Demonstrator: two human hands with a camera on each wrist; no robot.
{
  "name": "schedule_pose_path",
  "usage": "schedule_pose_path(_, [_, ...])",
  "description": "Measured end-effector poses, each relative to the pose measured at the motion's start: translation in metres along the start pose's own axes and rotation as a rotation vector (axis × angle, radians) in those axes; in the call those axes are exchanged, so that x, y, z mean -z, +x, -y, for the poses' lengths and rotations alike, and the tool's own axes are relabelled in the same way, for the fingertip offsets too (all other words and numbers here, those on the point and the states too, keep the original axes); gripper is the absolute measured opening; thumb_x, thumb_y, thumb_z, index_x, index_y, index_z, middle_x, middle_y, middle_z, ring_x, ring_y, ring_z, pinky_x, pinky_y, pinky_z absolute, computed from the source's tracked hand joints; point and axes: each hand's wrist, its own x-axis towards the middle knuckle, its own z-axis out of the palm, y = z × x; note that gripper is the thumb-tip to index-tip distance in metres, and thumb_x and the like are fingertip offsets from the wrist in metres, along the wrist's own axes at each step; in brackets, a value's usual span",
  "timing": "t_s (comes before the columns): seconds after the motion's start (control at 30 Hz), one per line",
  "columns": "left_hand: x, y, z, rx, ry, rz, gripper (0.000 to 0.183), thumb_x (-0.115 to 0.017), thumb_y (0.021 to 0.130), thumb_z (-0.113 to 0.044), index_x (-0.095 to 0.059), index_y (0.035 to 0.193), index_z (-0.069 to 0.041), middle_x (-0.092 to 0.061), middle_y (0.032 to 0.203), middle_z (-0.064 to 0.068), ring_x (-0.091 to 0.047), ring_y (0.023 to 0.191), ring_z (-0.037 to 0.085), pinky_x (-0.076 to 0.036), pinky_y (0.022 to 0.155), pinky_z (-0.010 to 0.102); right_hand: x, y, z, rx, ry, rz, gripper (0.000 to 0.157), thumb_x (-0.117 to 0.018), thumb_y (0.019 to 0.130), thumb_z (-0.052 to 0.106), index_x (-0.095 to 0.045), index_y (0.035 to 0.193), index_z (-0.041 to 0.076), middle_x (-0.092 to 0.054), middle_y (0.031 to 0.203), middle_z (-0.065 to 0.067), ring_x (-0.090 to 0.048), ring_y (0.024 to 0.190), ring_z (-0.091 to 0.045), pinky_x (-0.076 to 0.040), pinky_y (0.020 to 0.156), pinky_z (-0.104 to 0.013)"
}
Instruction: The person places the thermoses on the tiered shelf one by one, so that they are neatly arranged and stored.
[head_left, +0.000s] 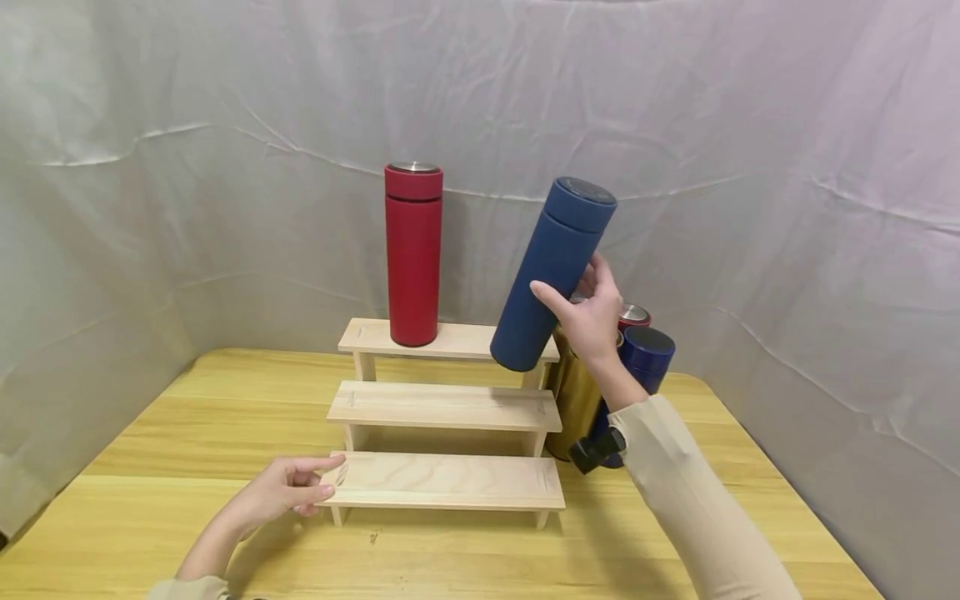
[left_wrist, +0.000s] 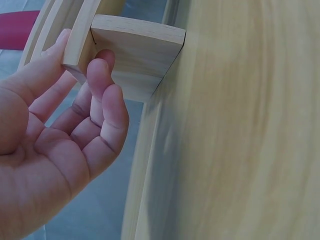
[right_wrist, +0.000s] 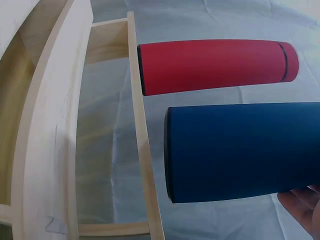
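Observation:
My right hand (head_left: pixel 594 321) grips a blue thermos bottle (head_left: pixel 553 267) around its side and holds it tilted, its top leaning right. The bottle's base overlaps the right end of the top step in the head view; in the right wrist view a gap shows between the blue base and the top board (right_wrist: pixel 141 135). On that board's left part stands a red thermos bottle (head_left: pixel 414 254), upright. My left hand (head_left: pixel 281 492) pinches the left end of the lowest step of a three-tier wooden stand (head_left: pixel 446 481), thumb on one face and curled fingers (left_wrist: pixel 107 107) at the other.
Behind my right forearm, a gold bottle (head_left: pixel 573 400), a dark blue bottle (head_left: pixel 648 354) and a red bottle with a silver lid (head_left: pixel 634 314) stand close together, partly hidden. The wooden table (head_left: pixel 150 492) ends near a draped grey cloth (head_left: pixel 285 225) at the back and sides.

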Motion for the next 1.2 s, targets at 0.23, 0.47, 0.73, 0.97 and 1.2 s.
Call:
schedule_pose_path(0.23, [-0.002,0.000,-0.001,0.003,-0.005,-0.008,0.053,-0.058,0.087,-0.012,-0.035,0.127,0.013,-0.048,0.069,0.001,-0.047,0.058,0.007,-0.048,0.059,0.026,-0.016,0.016,-0.025,-0.006,0.008,-0.004,0.068,-0.073,0.072,0.004,-0.037,0.130,-0.003,-0.056,0.111,-0.020,-0.057,0.094,-0.028,-0.047,0.082,-0.035])
schedule_pose_path(0.47, [-0.003,-0.001,0.000,-0.001,-0.022,-0.019,0.053,-0.059,0.085,-0.009,-0.035,0.127,0.013,-0.050,0.069,0.003,-0.048,0.057,0.007,-0.048,0.058,0.027,-0.026,0.025,-0.041,0.035,-0.090,0.041,0.072,-0.076,0.072,0.021,-0.039,0.130,0.002,-0.058,0.108,-0.014,-0.058,0.091,-0.022,-0.048,0.080,-0.034])
schedule_pose_path(0.73, [-0.003,0.000,0.001,-0.006,-0.020,-0.018,0.051,-0.057,0.087,-0.008,-0.035,0.128,0.012,-0.050,0.070,0.005,-0.050,0.058,0.009,-0.050,0.059,0.029,-0.035,0.030,-0.039,0.017,-0.169,0.102,0.076,-0.077,0.071,0.026,-0.037,0.131,0.002,-0.058,0.105,-0.015,-0.058,0.089,-0.023,-0.048,0.080,-0.034])
schedule_pose_path(0.97, [-0.005,-0.001,0.000,0.006,-0.015,-0.018,0.052,-0.058,0.086,-0.009,-0.034,0.128,0.012,-0.050,0.070,0.005,-0.050,0.059,0.009,-0.050,0.060,0.029,-0.039,0.033,-0.041,0.007,-0.194,0.112,0.075,-0.077,0.070,0.025,-0.038,0.130,0.000,-0.058,0.104,-0.016,-0.058,0.089,-0.025,-0.049,0.078,-0.035])
schedule_pose_path(1.2, [-0.005,-0.002,-0.001,0.017,-0.011,-0.024,0.053,-0.059,0.086,-0.010,-0.035,0.128,0.012,-0.051,0.072,0.006,-0.052,0.060,0.011,-0.050,0.062,0.032,-0.043,0.038,-0.041,-0.034,-0.153,0.143,0.074,-0.076,0.072,0.021,-0.037,0.131,-0.001,-0.055,0.116,-0.018,-0.056,0.100,-0.025,-0.046,0.084,-0.034])
